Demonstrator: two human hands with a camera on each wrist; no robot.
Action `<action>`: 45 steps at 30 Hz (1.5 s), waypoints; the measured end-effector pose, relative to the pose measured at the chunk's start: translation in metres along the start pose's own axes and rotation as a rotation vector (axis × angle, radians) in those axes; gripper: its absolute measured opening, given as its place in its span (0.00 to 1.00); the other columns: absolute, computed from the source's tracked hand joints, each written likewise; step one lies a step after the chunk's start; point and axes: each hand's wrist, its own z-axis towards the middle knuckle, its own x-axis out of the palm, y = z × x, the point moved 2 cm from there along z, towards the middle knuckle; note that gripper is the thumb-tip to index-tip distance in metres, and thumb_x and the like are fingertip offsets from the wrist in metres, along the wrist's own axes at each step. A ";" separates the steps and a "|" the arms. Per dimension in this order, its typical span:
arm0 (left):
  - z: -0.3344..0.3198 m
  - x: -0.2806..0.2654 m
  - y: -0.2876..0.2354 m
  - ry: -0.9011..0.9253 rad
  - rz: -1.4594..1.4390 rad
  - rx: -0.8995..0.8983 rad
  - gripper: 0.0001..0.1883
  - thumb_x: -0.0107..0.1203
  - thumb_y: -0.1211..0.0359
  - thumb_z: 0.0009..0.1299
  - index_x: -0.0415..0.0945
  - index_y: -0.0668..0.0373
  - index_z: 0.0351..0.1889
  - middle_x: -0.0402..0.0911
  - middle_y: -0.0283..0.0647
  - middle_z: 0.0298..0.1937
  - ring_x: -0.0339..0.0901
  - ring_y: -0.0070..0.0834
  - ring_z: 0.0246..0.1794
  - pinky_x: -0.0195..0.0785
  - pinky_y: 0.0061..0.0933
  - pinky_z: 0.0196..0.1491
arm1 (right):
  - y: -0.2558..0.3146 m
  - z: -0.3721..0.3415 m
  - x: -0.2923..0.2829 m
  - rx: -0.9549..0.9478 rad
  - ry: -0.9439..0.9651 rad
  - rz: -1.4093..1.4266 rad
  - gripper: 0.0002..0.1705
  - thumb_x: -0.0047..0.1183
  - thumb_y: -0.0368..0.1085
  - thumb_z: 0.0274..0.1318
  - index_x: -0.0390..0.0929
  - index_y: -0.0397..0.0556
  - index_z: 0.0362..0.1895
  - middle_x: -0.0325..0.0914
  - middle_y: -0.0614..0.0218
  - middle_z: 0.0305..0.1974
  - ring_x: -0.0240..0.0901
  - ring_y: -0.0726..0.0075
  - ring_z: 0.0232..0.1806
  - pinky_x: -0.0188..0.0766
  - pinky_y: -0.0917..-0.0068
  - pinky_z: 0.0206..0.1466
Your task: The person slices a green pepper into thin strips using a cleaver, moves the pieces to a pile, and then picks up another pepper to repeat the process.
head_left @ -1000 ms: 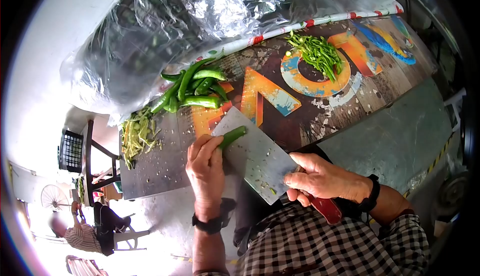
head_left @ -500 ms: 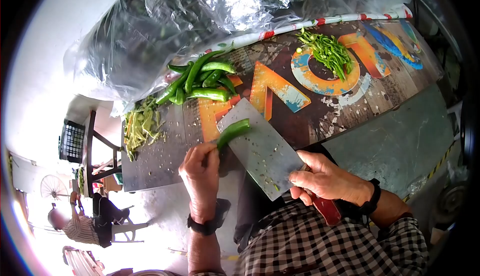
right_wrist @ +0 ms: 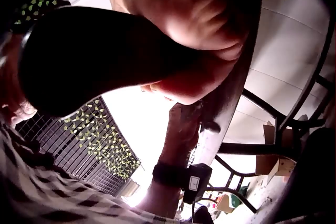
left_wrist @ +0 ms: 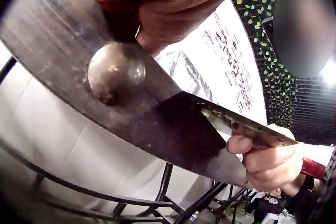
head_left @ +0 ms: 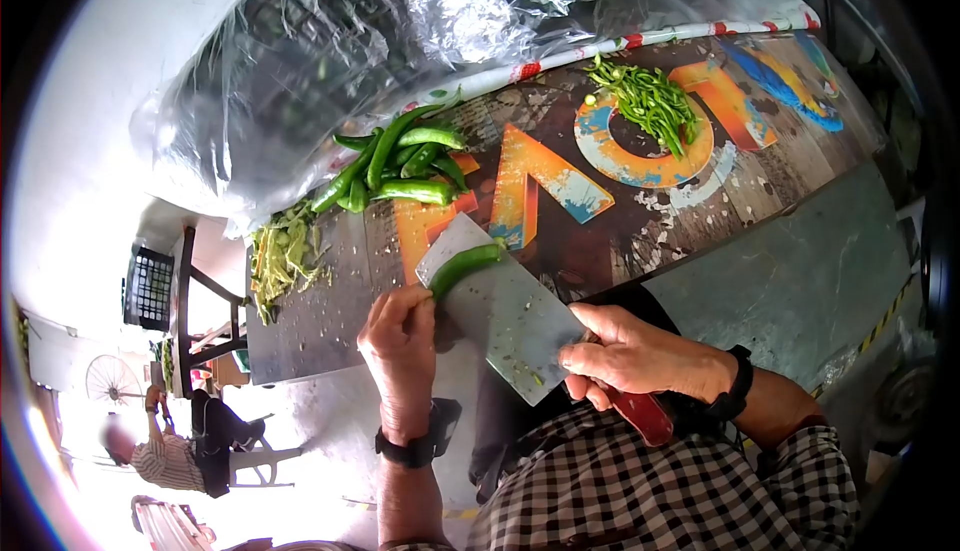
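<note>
In the head view, the left hand (head_left: 400, 351) pinches the lower end of one green pepper (head_left: 464, 266), which lies across the flat blade of a cleaver (head_left: 500, 311). Small green bits stick to the blade. The right hand (head_left: 645, 356) grips the cleaver near its red handle (head_left: 645, 419), with the thumb on the blade side. In the left wrist view the right hand (left_wrist: 273, 163) is curled round the cleaver, its blade edge-on. The right wrist view shows the dark handle end (right_wrist: 79, 61) close up below the palm.
Whole green peppers (head_left: 410, 166) lie heaped on the table (head_left: 340, 301), with pale green scraps (head_left: 280, 261) to their left. Sliced green pepper strips (head_left: 650, 101) sit further right. Clear plastic sheeting (head_left: 300, 81) covers the far side. A seated person (head_left: 170, 456) is at lower left.
The left fingers have moved from the pepper's middle to its lower end, and more of the pepper shows on the blade. The view has shifted slightly.
</note>
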 end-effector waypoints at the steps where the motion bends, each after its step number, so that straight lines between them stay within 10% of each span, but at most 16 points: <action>1: 0.000 0.001 0.000 -0.009 0.016 0.013 0.06 0.61 0.79 0.63 0.80 0.61 0.36 0.80 0.40 0.29 0.77 0.29 0.24 0.70 0.28 0.31 | 0.001 0.000 0.000 0.000 0.000 -0.009 0.21 0.43 0.38 0.69 0.64 0.41 0.61 0.75 0.64 0.30 0.71 0.79 0.22 0.71 0.78 0.25; 38: 0.002 0.006 0.004 -0.127 0.076 -0.002 0.07 0.60 0.78 0.62 0.82 0.61 0.39 0.82 0.43 0.34 0.81 0.37 0.32 0.73 0.34 0.38 | 0.013 0.007 0.005 0.013 0.038 -0.155 0.21 0.45 0.40 0.70 0.67 0.38 0.58 0.78 0.60 0.32 0.75 0.74 0.24 0.73 0.75 0.26; 45: 0.024 -0.027 0.043 -0.020 0.044 -0.169 0.09 0.57 0.74 0.66 0.84 0.65 0.43 0.85 0.38 0.31 0.79 0.22 0.31 0.72 0.25 0.39 | 0.017 0.000 0.004 0.025 0.007 -0.183 0.17 0.47 0.38 0.70 0.69 0.39 0.56 0.79 0.62 0.31 0.75 0.77 0.22 0.72 0.78 0.25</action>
